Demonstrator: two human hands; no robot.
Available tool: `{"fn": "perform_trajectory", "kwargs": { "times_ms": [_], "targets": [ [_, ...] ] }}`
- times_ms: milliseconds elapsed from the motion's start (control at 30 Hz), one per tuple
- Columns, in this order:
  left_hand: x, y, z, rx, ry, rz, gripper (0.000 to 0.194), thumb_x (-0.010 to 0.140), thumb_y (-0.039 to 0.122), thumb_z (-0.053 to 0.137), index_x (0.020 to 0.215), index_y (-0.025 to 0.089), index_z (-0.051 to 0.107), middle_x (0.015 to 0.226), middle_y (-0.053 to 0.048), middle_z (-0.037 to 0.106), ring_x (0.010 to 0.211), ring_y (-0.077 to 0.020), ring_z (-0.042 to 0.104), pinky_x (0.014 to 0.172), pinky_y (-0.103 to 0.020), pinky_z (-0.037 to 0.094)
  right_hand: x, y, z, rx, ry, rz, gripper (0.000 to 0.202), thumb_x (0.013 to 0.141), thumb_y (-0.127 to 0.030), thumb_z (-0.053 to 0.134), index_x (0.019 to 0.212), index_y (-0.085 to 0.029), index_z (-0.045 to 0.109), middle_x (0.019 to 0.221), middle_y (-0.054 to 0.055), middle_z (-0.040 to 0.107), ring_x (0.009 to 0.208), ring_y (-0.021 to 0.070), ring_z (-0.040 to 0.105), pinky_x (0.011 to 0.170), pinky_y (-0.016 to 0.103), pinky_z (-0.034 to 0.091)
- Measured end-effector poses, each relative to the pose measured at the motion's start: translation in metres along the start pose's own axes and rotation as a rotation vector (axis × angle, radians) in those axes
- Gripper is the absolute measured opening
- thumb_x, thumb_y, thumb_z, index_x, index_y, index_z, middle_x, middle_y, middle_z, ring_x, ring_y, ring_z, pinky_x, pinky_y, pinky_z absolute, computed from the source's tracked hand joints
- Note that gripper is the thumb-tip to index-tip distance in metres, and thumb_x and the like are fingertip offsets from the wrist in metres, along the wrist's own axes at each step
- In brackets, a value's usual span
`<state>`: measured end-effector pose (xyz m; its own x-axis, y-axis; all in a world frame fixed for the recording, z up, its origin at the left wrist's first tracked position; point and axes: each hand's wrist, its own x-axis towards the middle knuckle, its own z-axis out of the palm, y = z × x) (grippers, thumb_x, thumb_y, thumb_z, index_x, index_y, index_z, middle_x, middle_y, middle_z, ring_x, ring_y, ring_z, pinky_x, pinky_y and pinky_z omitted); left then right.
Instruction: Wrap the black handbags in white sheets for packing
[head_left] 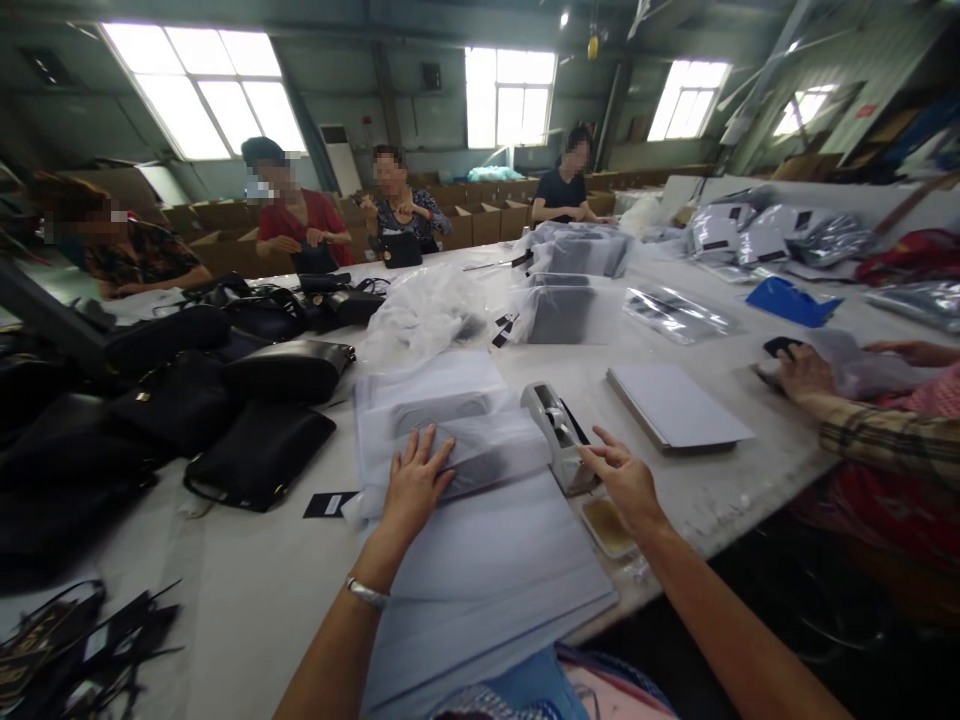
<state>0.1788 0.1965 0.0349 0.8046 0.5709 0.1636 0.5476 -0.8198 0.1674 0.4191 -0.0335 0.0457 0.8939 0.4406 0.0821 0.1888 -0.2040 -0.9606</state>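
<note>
My left hand lies flat with its fingers spread on a dark bag wrapped in thin white paper. The wrapped bag rests on a stack of white paper sheets. A black tag sticks out at its left. At the right, my right hand is at the near end of a grey tape dispenser. Its forefinger and thumb seem pinched there, other fingers partly extended; whether tape is between them cannot be made out. Below the dispenser sits a small dish with something yellowish.
Black handbags are piled at the left, with black tags nearer me. A white board stack lies right of the dispenser. Paper-wrapped bags stand farther back. A co-worker's hands work at the right; several people sit across the table.
</note>
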Motion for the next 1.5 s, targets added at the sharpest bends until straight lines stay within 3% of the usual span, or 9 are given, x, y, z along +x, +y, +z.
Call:
{"fn": "perform_trajectory", "kwargs": {
  "times_ms": [133, 233, 433, 633, 800, 933, 1100, 1300, 1500],
  "targets": [
    [-0.001, 0.001, -0.002, 0.010, -0.005, 0.006, 0.048, 0.097, 0.035, 0.051, 0.144, 0.031, 0.046, 0.160, -0.009, 0.026, 0.147, -0.0375, 0.021, 0.107, -0.060, 0.036, -0.030, -0.005, -0.015, -0.024, 0.026, -0.042, 0.032, 0.077, -0.051, 0.073, 0.088, -0.021, 0.077, 0.139, 0.009, 0.056, 0.123, 0.0292, 0.056, 0.108, 0.042, 0.042],
    [-0.001, 0.001, 0.000, 0.018, 0.000, 0.009, 0.049, 0.096, 0.036, 0.051, 0.144, 0.031, 0.046, 0.160, -0.009, 0.026, 0.147, -0.0371, 0.021, 0.107, -0.060, 0.036, -0.045, 0.001, -0.025, 0.041, -0.025, 0.106, 0.041, 0.078, -0.056, 0.072, 0.094, -0.019, 0.077, 0.116, 0.010, 0.070, 0.106, 0.0278, 0.066, 0.089, 0.037, 0.056],
    [0.000, 0.000, 0.002, 0.020, 0.007, 0.009, 0.049, 0.096, 0.035, 0.051, 0.145, 0.031, 0.045, 0.161, -0.008, 0.025, 0.147, -0.0371, 0.022, 0.107, -0.061, 0.036, -0.030, 0.024, -0.037, 0.061, -0.173, 0.286, 0.044, 0.067, -0.058, 0.077, 0.084, -0.017, 0.077, 0.079, 0.007, 0.075, 0.063, 0.0204, 0.067, 0.057, 0.030, 0.056],
    [0.001, 0.000, 0.001, 0.016, 0.002, 0.013, 0.048, 0.097, 0.035, 0.049, 0.145, 0.031, 0.045, 0.160, -0.008, 0.027, 0.147, -0.0376, 0.022, 0.107, -0.061, 0.037, -0.005, 0.024, -0.069, -0.543, -0.198, -0.202, 0.032, 0.087, -0.045, 0.055, 0.089, -0.022, 0.076, 0.089, 0.007, 0.076, 0.074, 0.0251, 0.069, 0.074, 0.038, 0.054],
    [0.002, -0.001, 0.003, 0.021, 0.010, 0.010, 0.048, 0.097, 0.034, 0.051, 0.145, 0.030, 0.046, 0.160, -0.009, 0.026, 0.146, -0.0379, 0.023, 0.108, -0.061, 0.036, 0.021, -0.016, -0.086, -0.770, -0.387, -0.641, 0.032, 0.096, -0.026, 0.044, 0.107, -0.025, 0.073, 0.107, 0.006, 0.074, 0.096, 0.0229, 0.067, 0.086, 0.035, 0.050],
    [0.001, -0.001, 0.003, 0.016, 0.009, 0.003, 0.048, 0.096, 0.032, 0.052, 0.144, 0.031, 0.047, 0.160, -0.009, 0.027, 0.147, -0.0376, 0.023, 0.108, -0.061, 0.035, 0.053, -0.057, -0.050, -0.759, -0.660, -0.908, 0.029, 0.100, -0.025, 0.045, 0.109, -0.029, 0.072, 0.103, 0.002, 0.074, 0.093, 0.0178, 0.066, 0.085, 0.029, 0.049],
    [0.001, 0.001, 0.001, 0.005, 0.008, -0.001, 0.050, 0.094, 0.030, 0.056, 0.143, 0.033, 0.047, 0.160, -0.008, 0.028, 0.147, -0.0370, 0.023, 0.109, -0.061, 0.036, 0.082, -0.090, 0.039, -0.639, -0.909, -1.066, 0.025, 0.099, -0.036, 0.050, 0.100, -0.027, 0.074, 0.092, 0.003, 0.073, 0.083, 0.0152, 0.066, 0.077, 0.024, 0.047],
    [0.001, 0.001, 0.002, 0.034, 0.038, -0.003, 0.052, 0.093, 0.027, 0.058, 0.143, 0.035, 0.046, 0.159, -0.007, 0.030, 0.146, -0.0363, 0.024, 0.107, -0.061, 0.038, 0.112, -0.091, 0.127, -0.434, -1.218, -0.990, 0.025, 0.090, -0.039, 0.061, 0.082, -0.020, 0.074, 0.071, 0.002, 0.069, 0.062, 0.0124, 0.060, 0.061, 0.021, 0.042],
    [0.000, 0.001, 0.004, 0.039, 0.034, -0.003, 0.054, 0.092, 0.028, 0.060, 0.143, 0.036, 0.045, 0.160, -0.006, 0.029, 0.146, -0.0364, 0.025, 0.107, -0.062, 0.038, 0.140, -0.086, 0.160, -0.605, -1.311, -0.875, 0.016, 0.081, -0.034, 0.068, 0.077, -0.020, 0.075, 0.066, -0.001, 0.068, 0.058, 0.0126, 0.057, 0.058, 0.023, 0.037]
  ]
}}
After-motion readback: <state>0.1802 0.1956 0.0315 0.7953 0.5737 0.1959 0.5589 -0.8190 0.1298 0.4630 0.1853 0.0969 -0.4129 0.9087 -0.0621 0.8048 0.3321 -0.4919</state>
